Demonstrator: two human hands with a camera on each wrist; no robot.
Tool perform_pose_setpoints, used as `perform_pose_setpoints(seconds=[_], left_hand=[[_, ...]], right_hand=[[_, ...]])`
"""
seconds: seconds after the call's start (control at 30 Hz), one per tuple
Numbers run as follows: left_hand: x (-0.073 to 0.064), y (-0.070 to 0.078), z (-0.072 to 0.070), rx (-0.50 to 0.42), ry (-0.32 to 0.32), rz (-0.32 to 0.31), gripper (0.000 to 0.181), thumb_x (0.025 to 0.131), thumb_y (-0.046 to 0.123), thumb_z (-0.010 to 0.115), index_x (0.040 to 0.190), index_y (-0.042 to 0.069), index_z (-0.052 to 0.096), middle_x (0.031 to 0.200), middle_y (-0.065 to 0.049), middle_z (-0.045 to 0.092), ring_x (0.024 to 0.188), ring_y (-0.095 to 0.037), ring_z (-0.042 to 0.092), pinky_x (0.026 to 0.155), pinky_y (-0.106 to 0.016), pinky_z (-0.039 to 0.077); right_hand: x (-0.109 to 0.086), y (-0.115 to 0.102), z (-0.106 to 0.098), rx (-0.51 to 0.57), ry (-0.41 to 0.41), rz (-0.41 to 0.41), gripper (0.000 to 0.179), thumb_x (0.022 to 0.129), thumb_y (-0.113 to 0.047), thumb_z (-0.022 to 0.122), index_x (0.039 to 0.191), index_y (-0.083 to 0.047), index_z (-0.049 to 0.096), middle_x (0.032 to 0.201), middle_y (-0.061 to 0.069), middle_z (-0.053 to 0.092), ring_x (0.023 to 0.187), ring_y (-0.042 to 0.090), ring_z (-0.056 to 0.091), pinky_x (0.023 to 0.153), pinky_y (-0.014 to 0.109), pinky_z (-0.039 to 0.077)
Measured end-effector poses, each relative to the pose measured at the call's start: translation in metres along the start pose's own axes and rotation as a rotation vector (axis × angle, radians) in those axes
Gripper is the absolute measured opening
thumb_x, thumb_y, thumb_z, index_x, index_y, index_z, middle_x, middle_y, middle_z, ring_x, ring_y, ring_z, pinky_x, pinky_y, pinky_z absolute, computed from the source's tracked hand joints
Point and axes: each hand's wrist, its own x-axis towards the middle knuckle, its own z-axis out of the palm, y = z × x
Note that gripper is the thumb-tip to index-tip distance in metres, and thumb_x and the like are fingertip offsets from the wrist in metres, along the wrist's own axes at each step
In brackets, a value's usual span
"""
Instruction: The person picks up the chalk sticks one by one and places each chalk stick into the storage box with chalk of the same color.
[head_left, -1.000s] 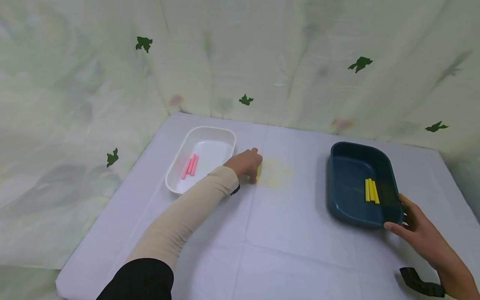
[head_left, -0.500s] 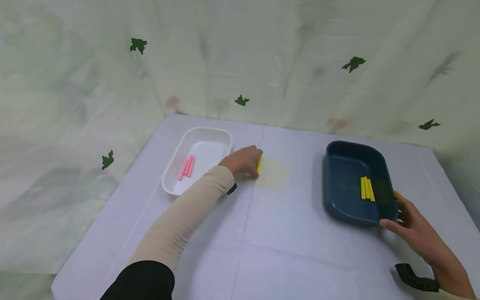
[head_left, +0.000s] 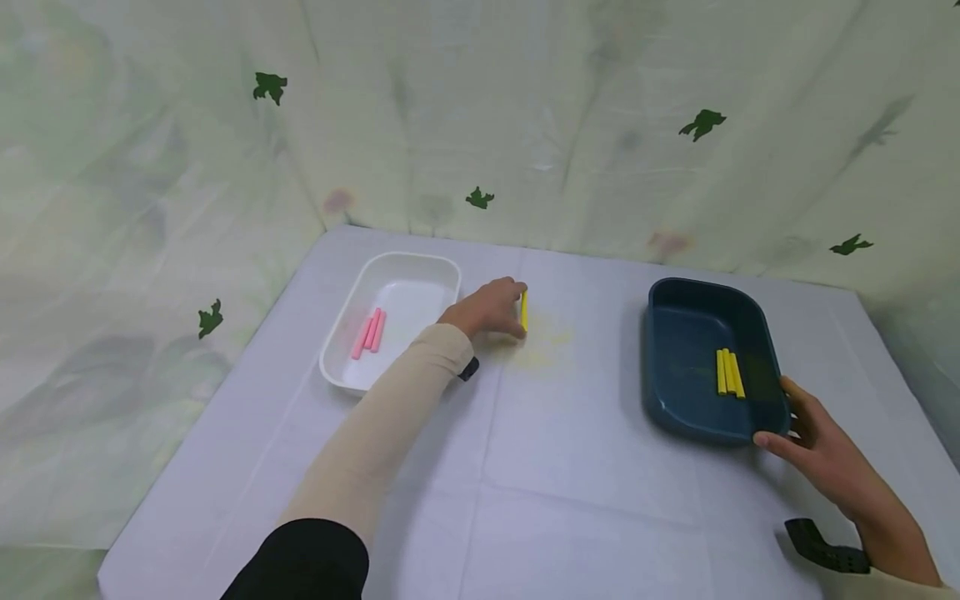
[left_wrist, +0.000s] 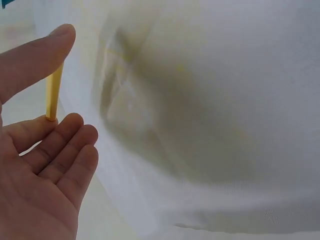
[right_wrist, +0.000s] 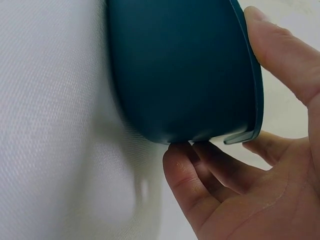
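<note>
My left hand (head_left: pixel 491 308) pinches a yellow chalk stick (head_left: pixel 524 312) at its two ends, over the middle of the table. In the left wrist view the thumb is on one end of the chalk (left_wrist: pixel 53 92) and the index finger on the other, with the remaining fingers extended. At the right, my right hand (head_left: pixel 832 462) holds the near right corner of a dark blue tray (head_left: pixel 690 400). In the right wrist view its thumb lies on the rim of the tray (right_wrist: pixel 185 65) and the fingertips touch the outer wall. Several yellow chalk sticks (head_left: pixel 730 373) lie side by side inside.
Left of my left hand stands a white tray (head_left: pixel 412 293) with pink chalk sticks (head_left: pixel 369 333) in it. Yellow dust marks (head_left: pixel 551 340) show on the white tablecloth (head_left: pixel 585 500). A pale curtain (head_left: pixel 525 100) with green leaf-like patches hangs behind the table.
My left hand has moved slightly away from me, toward the table's far side, and more of the pinched yellow chalk shows. The right hand still holds the blue tray's corner.
</note>
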Motion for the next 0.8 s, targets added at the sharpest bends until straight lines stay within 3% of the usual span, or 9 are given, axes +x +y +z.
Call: perform_pose_setpoints(seconds=[0.13, 0.2, 0.3, 0.47, 0.53, 0.6, 0.73, 0.77, 0.8], left_hand=[[0.005, 0.002, -0.001, -0.040, 0.004, -0.011, 0.078, 0.071, 0.031, 0.076, 0.136, 0.006, 0.039, 0.122, -0.011, 0.052, 0.112, -0.023, 0.050, 0.098, -0.033, 0.042], [0.007, 0.004, -0.002, -0.068, 0.005, -0.015, 0.080, 0.071, 0.031, 0.076, 0.137, 0.006, 0.038, 0.124, -0.011, 0.052, 0.114, -0.024, 0.050, 0.100, -0.033, 0.041], [0.009, 0.006, -0.002, -0.109, 0.003, -0.026, 0.081, 0.071, 0.030, 0.076, 0.138, 0.006, 0.037, 0.125, -0.011, 0.052, 0.115, -0.023, 0.049, 0.100, -0.033, 0.041], [0.015, 0.008, 0.000, -0.159, 0.010, -0.048, 0.082, 0.071, 0.030, 0.075, 0.140, 0.007, 0.035, 0.129, -0.011, 0.051, 0.118, -0.023, 0.049, 0.102, -0.032, 0.039], [0.018, 0.008, 0.002, -0.170, 0.024, -0.041, 0.083, 0.071, 0.030, 0.075, 0.140, 0.007, 0.035, 0.129, -0.011, 0.051, 0.119, -0.022, 0.049, 0.103, -0.032, 0.039], [0.019, 0.008, 0.004, -0.191, 0.042, -0.028, 0.083, 0.071, 0.031, 0.074, 0.140, 0.006, 0.035, 0.130, -0.011, 0.052, 0.119, -0.023, 0.049, 0.103, -0.032, 0.038], [0.020, 0.011, 0.005, -0.261, 0.068, -0.018, 0.084, 0.071, 0.032, 0.074, 0.140, 0.007, 0.034, 0.131, -0.012, 0.051, 0.120, -0.023, 0.048, 0.103, -0.033, 0.038], [0.020, 0.012, 0.005, -0.274, 0.069, -0.020, 0.084, 0.071, 0.032, 0.075, 0.141, 0.007, 0.034, 0.131, -0.012, 0.051, 0.120, -0.022, 0.048, 0.103, -0.033, 0.038], [0.020, 0.013, 0.004, -0.283, 0.069, -0.023, 0.084, 0.071, 0.032, 0.075, 0.141, 0.007, 0.034, 0.131, -0.011, 0.050, 0.120, -0.022, 0.047, 0.103, -0.033, 0.038]], right_hand=[[-0.001, 0.000, -0.001, -0.001, 0.002, -0.006, 0.098, 0.087, -0.035, 0.060, 0.146, -0.012, -0.015, 0.147, 0.036, 0.006, 0.121, 0.060, 0.026, 0.080, 0.055, 0.047], [-0.001, 0.000, -0.002, 0.000, 0.004, -0.014, 0.097, 0.087, -0.034, 0.060, 0.146, -0.013, -0.014, 0.147, 0.035, 0.006, 0.121, 0.060, 0.027, 0.075, 0.035, 0.052], [-0.001, 0.000, -0.003, 0.008, 0.005, -0.025, 0.096, 0.087, -0.033, 0.060, 0.147, -0.014, -0.013, 0.148, 0.034, 0.005, 0.122, 0.060, 0.027, 0.068, 0.017, 0.047], [-0.001, 0.001, -0.004, 0.021, 0.005, -0.033, 0.096, 0.087, -0.033, 0.060, 0.147, -0.015, -0.013, 0.148, 0.033, 0.004, 0.122, 0.059, 0.026, 0.063, 0.004, 0.035], [0.000, 0.003, -0.003, 0.017, 0.006, -0.034, 0.096, 0.087, -0.034, 0.060, 0.147, -0.016, -0.013, 0.149, 0.033, 0.004, 0.122, 0.059, 0.026, 0.068, 0.009, 0.043], [0.002, 0.008, -0.003, 0.028, 0.004, -0.035, 0.096, 0.087, -0.034, 0.060, 0.147, -0.017, -0.013, 0.149, 0.032, 0.003, 0.123, 0.059, 0.025, 0.082, 0.025, 0.051], [0.009, 0.024, 0.000, -0.007, 0.022, -0.019, 0.098, 0.085, -0.042, 0.060, 0.146, -0.025, -0.014, 0.150, 0.029, 0.007, 0.122, 0.055, 0.031, 0.079, 0.040, 0.052], [0.010, 0.028, 0.001, -0.001, 0.018, -0.019, 0.098, 0.084, -0.043, 0.060, 0.146, -0.028, -0.014, 0.150, 0.029, 0.006, 0.122, 0.055, 0.030, 0.080, 0.040, 0.052], [0.012, 0.031, 0.001, -0.013, 0.023, -0.014, 0.098, 0.084, -0.045, 0.060, 0.146, -0.029, -0.014, 0.150, 0.029, 0.007, 0.121, 0.054, 0.032, 0.077, 0.030, 0.052]])
